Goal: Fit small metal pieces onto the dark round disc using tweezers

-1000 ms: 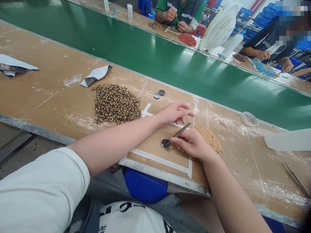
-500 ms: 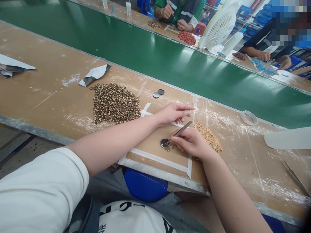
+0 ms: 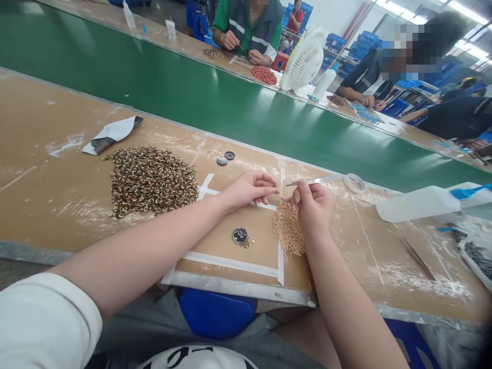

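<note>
- Closest to you, below the workbench (image 3: 57,205) edge, a blue stool (image 3: 217,312) shows between your forearms.
- On the bench, inside a rectangle of white tape (image 3: 230,262), a round dark disc (image 3: 240,236) lies flat with a few tiny bits just beside it. Neither hand touches it.
- Just right of the disc sits the pile of tan beads (image 3: 287,234), under your right wrist.
- Your right hand (image 3: 313,205) is raised above the far end of that pile, thumb and fingers pinched tight on a pair of tweezers (image 3: 309,180). The tool lies nearly level, its tips pointing left.
- Your left hand (image 3: 249,189) faces it, well clear of the disc, fingers loosely curled, thumb and forefinger drawn close together near the tweezer tips. Whether something tiny sits between them, I cannot tell.
- Left of your left forearm spreads a broad heap of dark speckled beads (image 3: 149,179); a folded grey-white bag (image 3: 111,134) lies beyond it.
- Two small discs (image 3: 225,158) rest near the far edge — a tape ring (image 3: 354,182) lies to their right.
- Far right: a white bottle (image 3: 418,203) on its side and a spare pair of tweezers (image 3: 417,251).
- Beyond runs the green conveyor belt (image 3: 192,87). Across it, a co-worker in green (image 3: 248,25) works beside a red pile (image 3: 264,75), next to a white fan (image 3: 305,59).
</note>
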Available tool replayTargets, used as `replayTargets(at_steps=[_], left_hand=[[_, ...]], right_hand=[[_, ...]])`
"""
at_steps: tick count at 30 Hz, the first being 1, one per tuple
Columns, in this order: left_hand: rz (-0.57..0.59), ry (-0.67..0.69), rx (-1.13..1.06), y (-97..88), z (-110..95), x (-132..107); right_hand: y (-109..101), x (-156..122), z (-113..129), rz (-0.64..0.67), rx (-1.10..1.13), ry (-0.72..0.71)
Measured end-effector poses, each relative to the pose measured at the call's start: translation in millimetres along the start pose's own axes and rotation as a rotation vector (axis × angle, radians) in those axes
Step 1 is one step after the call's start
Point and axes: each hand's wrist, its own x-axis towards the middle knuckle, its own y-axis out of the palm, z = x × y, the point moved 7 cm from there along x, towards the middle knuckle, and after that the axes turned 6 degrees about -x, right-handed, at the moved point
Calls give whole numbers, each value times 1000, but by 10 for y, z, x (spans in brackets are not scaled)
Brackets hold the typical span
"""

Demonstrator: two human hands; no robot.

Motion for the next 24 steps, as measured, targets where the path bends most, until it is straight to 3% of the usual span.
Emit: replayTargets(at_steps=[11, 17, 24], left_hand=[[-9, 35, 30, -3, -80, -24], [29, -7, 36, 7, -15, -20], [-64, 13, 31, -55, -32, -18]], right_hand=[[37, 12, -102, 18, 44, 59], [34, 20, -89, -15, 116, 101], [25, 19, -89, -34, 110, 82]])
